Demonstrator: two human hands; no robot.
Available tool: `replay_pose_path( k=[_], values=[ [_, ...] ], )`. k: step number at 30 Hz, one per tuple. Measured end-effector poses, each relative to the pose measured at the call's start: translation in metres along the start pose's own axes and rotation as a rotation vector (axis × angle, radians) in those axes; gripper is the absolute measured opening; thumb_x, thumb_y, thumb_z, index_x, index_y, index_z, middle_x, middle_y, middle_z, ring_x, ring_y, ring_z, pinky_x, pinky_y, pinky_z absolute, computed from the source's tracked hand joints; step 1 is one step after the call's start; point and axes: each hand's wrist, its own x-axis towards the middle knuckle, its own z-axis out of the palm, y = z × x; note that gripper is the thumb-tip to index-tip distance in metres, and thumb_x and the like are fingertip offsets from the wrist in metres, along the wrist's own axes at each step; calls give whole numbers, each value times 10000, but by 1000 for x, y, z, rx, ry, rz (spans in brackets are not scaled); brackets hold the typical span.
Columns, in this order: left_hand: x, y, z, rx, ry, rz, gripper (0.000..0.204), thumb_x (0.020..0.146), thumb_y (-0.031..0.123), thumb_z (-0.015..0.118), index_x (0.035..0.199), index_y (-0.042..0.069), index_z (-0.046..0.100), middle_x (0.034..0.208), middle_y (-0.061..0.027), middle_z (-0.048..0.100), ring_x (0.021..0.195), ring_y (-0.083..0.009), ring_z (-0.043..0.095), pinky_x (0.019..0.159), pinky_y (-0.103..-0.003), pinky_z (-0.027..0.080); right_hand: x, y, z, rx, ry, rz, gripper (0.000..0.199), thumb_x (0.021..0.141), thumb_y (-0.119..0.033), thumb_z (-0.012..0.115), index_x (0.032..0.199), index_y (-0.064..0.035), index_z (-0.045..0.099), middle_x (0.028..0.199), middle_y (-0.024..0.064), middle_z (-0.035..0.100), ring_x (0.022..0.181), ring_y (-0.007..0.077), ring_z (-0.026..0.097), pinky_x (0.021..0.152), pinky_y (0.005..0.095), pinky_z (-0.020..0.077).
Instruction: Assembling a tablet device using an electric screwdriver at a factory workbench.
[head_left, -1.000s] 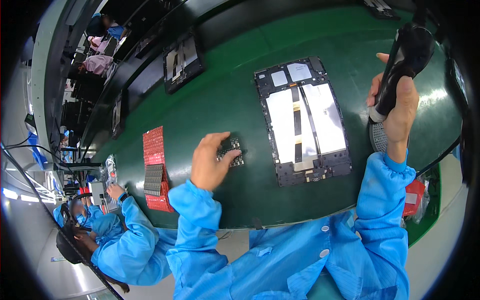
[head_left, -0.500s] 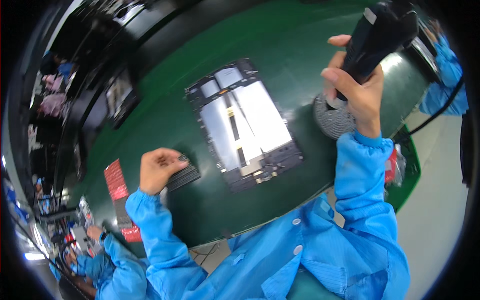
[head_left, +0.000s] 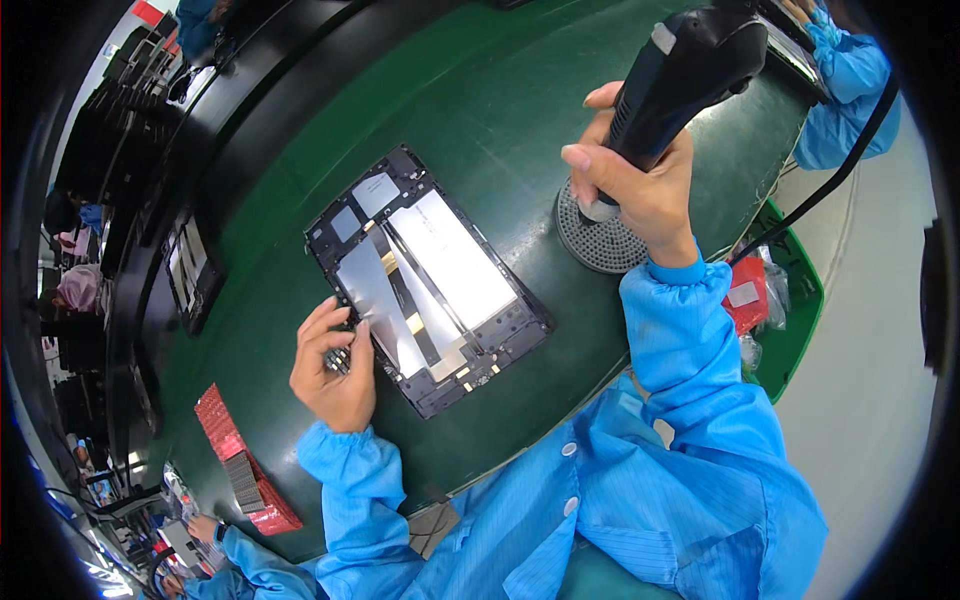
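Observation:
An opened tablet (head_left: 455, 250), with bright silver battery panels, a dark frame and a flat ribbon cable, lies in front of me on the green table. My left hand (head_left: 338, 375) is at its left edge, thumb and fingertips closed together there. A small dark speckled patch (head_left: 340, 360) shows between those fingers; the hand hides the rest. My right hand (head_left: 645, 185) is wrapped round the handle of a black handheld scanner (head_left: 680, 85), held head up. Below that hand is a round grey base (head_left: 605, 240) with a dotted surface.
A red bubble-wrap strip (head_left: 222, 425) with a grey piece on it lies at the left. Another opened device (head_left: 188, 270) stands farther left. A green bin (head_left: 800, 310) holding red and clear bags is at the right. A black cable (head_left: 850, 160) and co-workers' blue sleeves (head_left: 845, 90) flank the table.
My left hand has come from the dark patterned sheet to the tablet's edge, now covering most of that sheet. The view has shifted; my right hand still grips the scanner.

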Motion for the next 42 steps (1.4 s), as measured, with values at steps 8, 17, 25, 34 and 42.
replay_pose_path(
  k=[8, 17, 25, 34, 42],
  values=[
    [-10, -30, 8, -220, 117, -122, 141, 805, -98, 631, 820, 0, 531, 926, -146, 639, 1027, -262, 599, 909, -355, 457, -7, 2, 5, 23, -4, 52, 377, 724, 7, 754, 1044, 10, 555, 661, 23, 594, 516, 81, 548, 472, 225, 431],
    [-20, -21, -15, 88, 74, -168, 85, 772, -81, 673, 805, -32, 612, 852, -136, 667, 853, -221, 648, 806, -315, 500, -7, 3, 1, -8, -50, 87, 345, 726, -1, 753, 1009, 0, 557, 655, 8, 580, 525, 79, 550, 469, 228, 427],
    [-31, -2, -20, 125, -53, -168, 113, 759, -51, 694, 872, -49, 684, 814, -126, 691, 760, -162, 645, 734, -271, 504, -7, 7, 10, -30, -117, 66, 368, 735, 62, 703, 1052, 40, 517, 650, 40, 572, 514, 89, 534, 479, 230, 415],
    [1, -5, -30, -124, -68, -455, 157, 816, -13, 662, 959, -77, 657, 834, -130, 683, 766, -182, 672, 706, -269, 531, -5, -29, 33, -21, -63, -128, 454, 752, -2, 679, 1149, 49, 465, 632, 46, 569, 494, 114, 532, 471, 230, 414],
    [28, -16, -23, -510, -278, -670, 133, 816, 46, 693, 898, -54, 667, 782, -73, 670, 684, -103, 626, 643, -216, 507, -6, -24, 110, 108, -335, -42, 434, 742, 37, 699, 1131, 49, 509, 637, 37, 592, 520, 85, 553, 480, 203, 413]
  ],
)
